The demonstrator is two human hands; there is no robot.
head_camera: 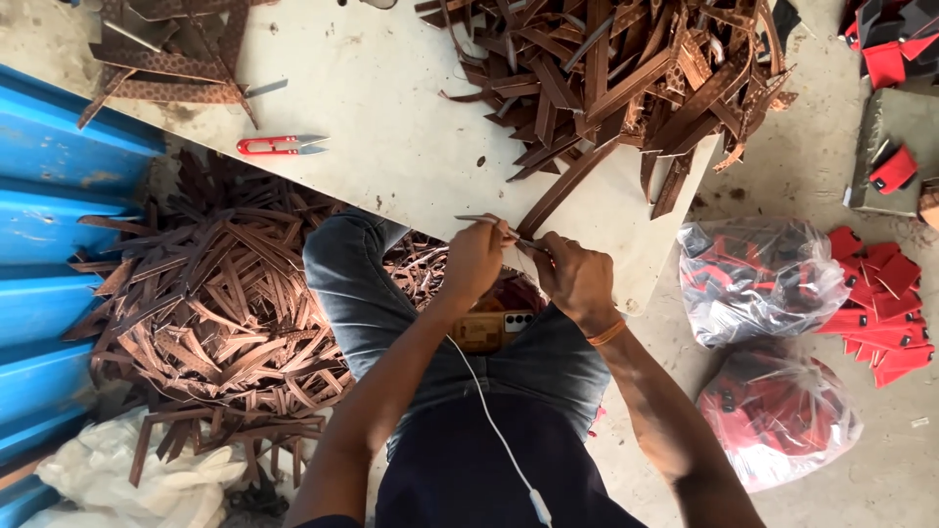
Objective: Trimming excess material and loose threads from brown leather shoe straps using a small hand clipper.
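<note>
Gripping one brown strap (567, 186) at its near end, over the table (391, 147) edge, above the lap. Long axis running diagonally, far end pointing up-right into the strap pile (626, 78). Left hand (476, 259) clenching a thin metal tool (484, 220), tip meeting the strap end. Right hand (575, 279) pinching that same end. Lying well apart on the table to the left: red thread snips (282, 146). Resting on the lap: a phone (492, 330), white cable (499, 430) trailing. Crowding the floor on the left: loose strap heap (205, 313). Sitting to the right: two clear bags (763, 279) of red pieces.
</note>
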